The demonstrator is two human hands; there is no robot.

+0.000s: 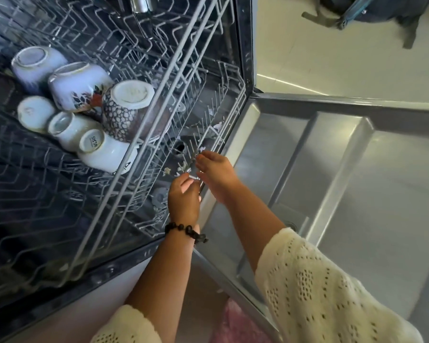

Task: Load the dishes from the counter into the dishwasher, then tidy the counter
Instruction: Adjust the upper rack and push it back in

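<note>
The dishwasher stands open with its door folded down flat. Several upturned cups and mugs sit together in the pulled-out upper rack. Below it is the lower rack, with thin upright tines and a few small pale bits among them. Both hands are at this rack's front rim. My left hand, with a dark bead bracelet on the wrist, curls its fingers round the rim wire. My right hand grips the same rim just beyond it. Neither hand holds a dish.
A metal item hangs at the upper rack's far end. Pale floor tiles lie beyond the door, with a dark bag and straps on them. A pink mat lies under the door's near corner.
</note>
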